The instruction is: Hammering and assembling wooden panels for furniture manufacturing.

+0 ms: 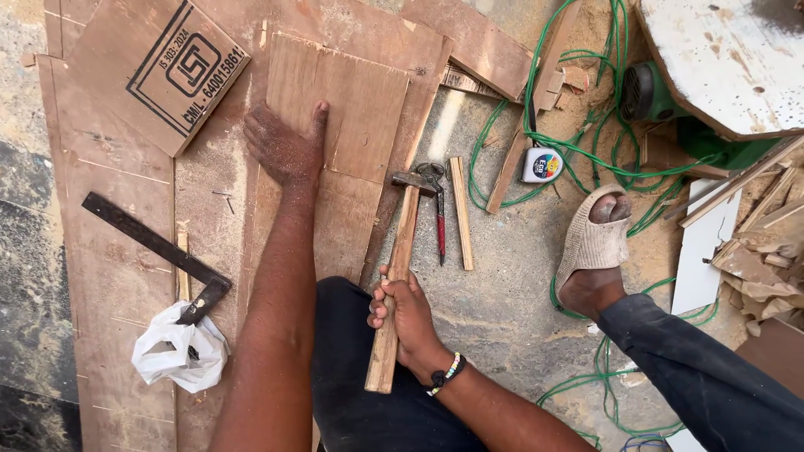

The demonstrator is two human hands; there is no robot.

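My right hand (408,314) clenches the wooden hammer (399,272) handle mid-shaft, head pointing away; my left hand (285,146) lies flat, fingers spread, on the plywood piece (356,109).

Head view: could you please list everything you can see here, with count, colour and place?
plywood sheets: several, brown, floor at left
small board: one, brown, under left hand
hammer: one, wooden handle, in right hand
pincers: one, red handles, beside hammer head
stick: one, pale wood, right of pincers
square: one, black, left sheet
bag: one, white, lower left
tape measure: one, white, near cable
cable: one, green, right floor
sandal: one, beige, on foot
left hand: flat on board
right hand: grip on hammer handle
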